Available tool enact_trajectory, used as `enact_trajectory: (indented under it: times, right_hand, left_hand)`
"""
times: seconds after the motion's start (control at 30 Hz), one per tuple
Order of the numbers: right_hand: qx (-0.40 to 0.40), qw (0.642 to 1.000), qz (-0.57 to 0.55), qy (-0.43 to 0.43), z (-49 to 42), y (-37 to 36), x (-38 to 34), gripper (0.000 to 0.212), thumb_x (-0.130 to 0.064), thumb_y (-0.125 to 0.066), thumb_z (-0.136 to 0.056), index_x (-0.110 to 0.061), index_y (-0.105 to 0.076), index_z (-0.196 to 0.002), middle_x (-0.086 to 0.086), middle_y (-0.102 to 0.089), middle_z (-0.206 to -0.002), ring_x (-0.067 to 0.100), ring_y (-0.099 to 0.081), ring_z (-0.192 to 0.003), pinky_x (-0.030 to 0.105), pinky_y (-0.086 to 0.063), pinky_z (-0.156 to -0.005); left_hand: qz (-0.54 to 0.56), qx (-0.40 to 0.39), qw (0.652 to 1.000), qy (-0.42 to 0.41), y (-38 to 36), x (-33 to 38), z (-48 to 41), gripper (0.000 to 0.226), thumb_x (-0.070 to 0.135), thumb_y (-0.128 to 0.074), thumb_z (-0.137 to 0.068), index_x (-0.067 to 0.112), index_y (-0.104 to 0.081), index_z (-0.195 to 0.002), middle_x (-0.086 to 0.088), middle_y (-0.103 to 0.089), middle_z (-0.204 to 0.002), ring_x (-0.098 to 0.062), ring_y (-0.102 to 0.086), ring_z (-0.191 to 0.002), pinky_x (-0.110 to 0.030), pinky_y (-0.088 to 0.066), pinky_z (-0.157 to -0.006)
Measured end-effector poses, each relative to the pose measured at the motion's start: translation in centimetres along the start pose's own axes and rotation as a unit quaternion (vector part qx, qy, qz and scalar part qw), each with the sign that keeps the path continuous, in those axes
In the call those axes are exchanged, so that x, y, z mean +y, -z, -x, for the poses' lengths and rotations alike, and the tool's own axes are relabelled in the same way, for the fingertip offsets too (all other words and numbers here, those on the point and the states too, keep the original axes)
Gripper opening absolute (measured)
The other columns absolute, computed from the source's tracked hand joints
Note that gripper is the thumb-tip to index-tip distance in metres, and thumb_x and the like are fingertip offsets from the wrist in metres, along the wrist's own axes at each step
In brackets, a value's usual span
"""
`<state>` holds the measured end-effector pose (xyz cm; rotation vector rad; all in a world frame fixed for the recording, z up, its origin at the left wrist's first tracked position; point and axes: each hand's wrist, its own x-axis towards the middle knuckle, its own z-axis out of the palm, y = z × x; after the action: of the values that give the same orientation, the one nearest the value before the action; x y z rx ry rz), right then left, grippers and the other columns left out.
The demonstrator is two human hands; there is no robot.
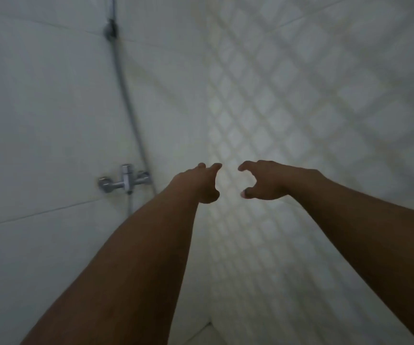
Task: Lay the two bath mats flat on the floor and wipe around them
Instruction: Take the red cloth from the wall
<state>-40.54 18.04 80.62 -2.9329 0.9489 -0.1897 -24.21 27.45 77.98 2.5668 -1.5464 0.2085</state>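
A pale sheet with a raised diamond grid (300, 108) fills the right half of the view, upright against the wall; it looks like a bath mat, though I cannot tell for sure. Its left edge runs down the room corner. Both my bare forearms stretch toward that edge. My left hand (201, 183) is at the edge with fingers pointing forward and nothing in it. My right hand (260, 180) hovers in front of the grid surface, fingers and thumb curled apart in a claw, holding nothing. A second mat is not visible.
On the left is a white tiled wall (39, 120). A chrome shower mixer tap (123, 180) sticks out of it just left of my left forearm. A grey shower hose (126, 95) rises from the tap to a wall bracket (110, 28).
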Motion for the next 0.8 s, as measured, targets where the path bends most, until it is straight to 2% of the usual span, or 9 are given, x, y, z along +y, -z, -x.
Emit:
enact_trajectory:
  times: [0.1,0.2,0.37,0.43,0.6,0.7,0.8]
  right_hand:
    - [0.006,0.996,0.014,-0.091,3.8,1.2,4.6,0.079,-0.049,-0.066,-0.089,-0.031,-0.023,-0.153,0.006,-0.039,-0.155,0.027,-0.045,-0.136,0.043,-0.040,-0.109]
    - [0.013,0.981,0.023,-0.192,10.2,3.1,9.4,0.078,-0.048,-0.066,-0.089,-0.032,-0.024,-0.153,0.004,-0.041,-0.155,0.025,-0.046,-0.136,0.041,-0.040,-0.109]
    - [0.035,0.926,0.047,-0.374,25.1,7.2,15.1,0.076,-0.052,-0.066,-0.087,-0.035,-0.028,-0.151,0.005,-0.047,-0.150,0.026,-0.051,-0.130,0.043,-0.043,-0.108]
    - [0.046,0.898,0.060,-0.434,31.9,8.8,15.7,0.074,-0.052,-0.066,-0.088,-0.032,-0.030,-0.151,0.005,-0.048,-0.149,0.026,-0.051,-0.130,0.040,-0.043,-0.107]
    - [0.080,0.821,0.104,-0.556,48.7,11.5,12.5,0.064,-0.052,-0.064,-0.089,-0.030,-0.040,-0.145,0.002,-0.054,-0.143,0.024,-0.052,-0.127,0.037,-0.043,-0.100]
    - [0.095,0.776,0.129,-0.610,57.5,12.9,7.4,0.056,-0.052,-0.064,-0.090,-0.029,-0.049,-0.139,0.002,-0.053,-0.142,0.024,-0.049,-0.130,0.038,-0.041,-0.100]
    - [0.114,0.735,0.139,-0.653,65.0,14.6,1.2,0.049,-0.050,-0.064,-0.091,-0.027,-0.056,-0.133,0.003,-0.058,-0.136,0.024,-0.054,-0.123,0.035,-0.042,-0.095]
  left_hand:
    - [0.045,0.023,0.991,-0.122,-0.2,7.6,-1.8,0.082,0.035,-0.061,-0.095,0.037,-0.012,-0.159,-0.007,-0.036,-0.155,-0.033,-0.050,-0.133,-0.049,-0.047,-0.103]
    - [0.078,0.040,0.966,-0.244,-0.3,16.3,-1.2,0.078,0.036,-0.061,-0.095,0.036,-0.015,-0.159,-0.006,-0.041,-0.153,-0.032,-0.052,-0.131,-0.046,-0.047,-0.098]
    - [0.129,0.055,0.904,-0.403,1.6,29.5,3.8,0.073,0.035,-0.058,-0.096,0.035,-0.019,-0.158,-0.005,-0.044,-0.150,-0.030,-0.051,-0.130,-0.044,-0.045,-0.097]
    - [0.147,0.059,0.875,-0.457,2.7,34.0,7.2,0.072,0.036,-0.057,-0.096,0.034,-0.020,-0.158,-0.005,-0.044,-0.150,-0.030,-0.050,-0.131,-0.045,-0.045,-0.099]
    - [0.187,0.059,0.793,-0.577,5.5,42.3,19.2,0.070,0.037,-0.056,-0.097,0.035,-0.020,-0.158,-0.004,-0.045,-0.148,-0.030,-0.052,-0.129,-0.045,-0.045,-0.098]
    - [0.195,0.062,0.742,-0.638,7.1,45.0,27.6,0.069,0.037,-0.055,-0.097,0.035,-0.022,-0.157,-0.004,-0.047,-0.145,-0.031,-0.052,-0.129,-0.045,-0.045,-0.100]
    - [0.211,0.064,0.686,-0.694,9.5,46.9,36.2,0.068,0.038,-0.056,-0.096,0.033,-0.024,-0.157,-0.005,-0.046,-0.147,-0.031,-0.050,-0.132,-0.046,-0.045,-0.103]
